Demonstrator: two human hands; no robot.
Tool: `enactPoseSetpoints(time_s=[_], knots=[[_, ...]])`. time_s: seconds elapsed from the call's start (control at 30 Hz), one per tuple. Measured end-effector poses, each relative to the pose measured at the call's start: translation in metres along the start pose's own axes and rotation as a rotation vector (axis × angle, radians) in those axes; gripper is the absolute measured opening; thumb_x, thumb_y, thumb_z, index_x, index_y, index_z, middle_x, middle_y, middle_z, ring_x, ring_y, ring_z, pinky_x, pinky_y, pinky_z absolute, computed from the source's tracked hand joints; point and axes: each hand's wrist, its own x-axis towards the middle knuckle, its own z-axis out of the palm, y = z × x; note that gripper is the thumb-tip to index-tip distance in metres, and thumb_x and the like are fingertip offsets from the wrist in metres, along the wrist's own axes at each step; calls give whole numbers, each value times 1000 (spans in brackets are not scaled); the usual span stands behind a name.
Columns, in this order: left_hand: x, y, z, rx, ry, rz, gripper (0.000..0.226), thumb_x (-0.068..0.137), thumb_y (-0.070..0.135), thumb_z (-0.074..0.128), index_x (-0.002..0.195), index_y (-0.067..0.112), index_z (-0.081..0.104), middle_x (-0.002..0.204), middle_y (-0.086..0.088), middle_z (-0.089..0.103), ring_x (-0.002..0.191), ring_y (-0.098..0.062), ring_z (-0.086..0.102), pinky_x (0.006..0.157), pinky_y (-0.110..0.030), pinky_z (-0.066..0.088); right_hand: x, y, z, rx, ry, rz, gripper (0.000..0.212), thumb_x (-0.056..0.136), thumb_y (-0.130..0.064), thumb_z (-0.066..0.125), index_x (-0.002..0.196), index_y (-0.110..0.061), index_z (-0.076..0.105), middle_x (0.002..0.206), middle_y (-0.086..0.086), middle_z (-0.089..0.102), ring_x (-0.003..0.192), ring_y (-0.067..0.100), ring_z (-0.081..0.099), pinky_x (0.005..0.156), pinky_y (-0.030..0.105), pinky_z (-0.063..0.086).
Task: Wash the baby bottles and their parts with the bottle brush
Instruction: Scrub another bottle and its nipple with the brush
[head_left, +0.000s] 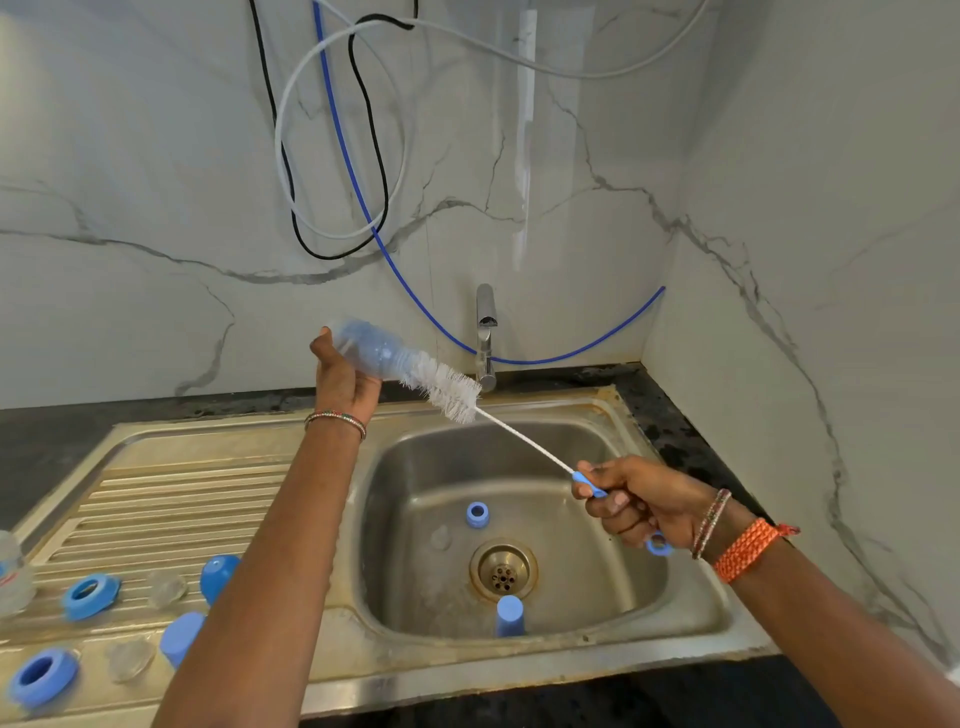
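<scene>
Fingers (613, 501) of the right hand (641, 506) are clamped around the blue handle of the bottle brush (452, 389), low and to the right, above the sink (395, 470) basin. Left hand (345, 382) is raised over the back rim of the sink, its fingers wrapped around the base end of a clear baby bottle (369, 351) held tilted, mouth pointing down and right. White bristles lie at the bottle mouth; whether the tip is inside cannot be told. The thin white wire stem runs diagonally from the bristles down to the right hand.

Inside the basin, a blue ring (477, 514) sits behind the drain (503, 570), a blue cap (510, 616) stands in front of it, and a clear teat (440, 538) lies to the left of the drain. A chrome tap (486, 338) stands at the rear edge, just behind the bristles.

On the ribbed drainboard at the left lie two blue collars (89, 596), two further blue caps (218, 574) partly hidden by the left forearm, clear teats (167, 590), and a second clear bottle (13, 574) at the frame edge. A dark desk (670, 415) surrounds the sink.
</scene>
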Motion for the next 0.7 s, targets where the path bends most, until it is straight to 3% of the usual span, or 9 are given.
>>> enactPoseSetpoints(time_s=[0.07,0.17,0.23,0.3,0.37,0.47,0.53,0.6,0.7], knots=[[2,0,-2,20,12,15,26,101,32,36,103,11,51,92,-8,58,82,-18,63,75,-30,55,4,3,7,-215,211,-222,33,100,-27,43,74,-13,57,48,-3,40,34,2,29,34,14,24],[2,1,-2,-2,9,5,25,101,31,38,106,9,50,96,-11,57,87,-21,61,81,-31,54,12,7,10,-599,713,-622,13,88,-22,65,77,-22,70,64,-2,64,53,4,53,55,20,46],[1,1,-1,-34,-13,-12,29,100,32,37,112,8,47,97,-12,56,89,-22,60,94,-36,49,16,11,9,-585,804,-719,6,85,-19,69,80,-19,73,66,-7,65,61,4,57,63,22,49],[-2,2,3,-40,-48,-15,28,100,32,36,111,10,48,95,-11,58,86,-21,62,92,-35,51,23,13,8,-545,794,-658,6,84,-15,69,81,-18,73,67,-6,65,63,6,57,66,23,49],[-4,5,4,-94,-113,-19,28,99,33,36,100,12,54,85,-7,63,77,-17,66,76,-30,57,26,11,5,-387,647,-475,17,88,-10,63,75,-18,69,67,2,65,55,9,52,56,19,44],[-8,10,6,-167,-213,-43,32,95,39,36,96,14,55,75,-4,65,72,-16,66,69,-30,58,16,7,-4,31,39,-5,27,88,-13,41,67,-10,57,46,-2,41,34,4,28,34,15,21],[-7,10,6,-204,-242,-68,36,93,43,36,98,13,54,76,-4,64,73,-16,65,71,-31,57,10,9,-8,29,-157,76,33,91,-14,31,68,-10,54,43,-6,32,33,3,22,33,13,18],[-7,11,8,-225,-210,-84,40,94,46,35,105,12,53,81,-5,63,78,-18,63,75,-33,56,9,7,-4,-67,-102,23,35,100,-19,30,79,-9,56,45,-4,35,33,3,23,33,14,19],[-4,11,6,-123,-150,-168,44,90,54,41,105,15,53,90,-7,58,83,-20,59,74,-38,52,8,4,0,-467,286,-280,19,93,-30,56,93,-11,56,56,-5,51,38,3,39,39,17,30]])
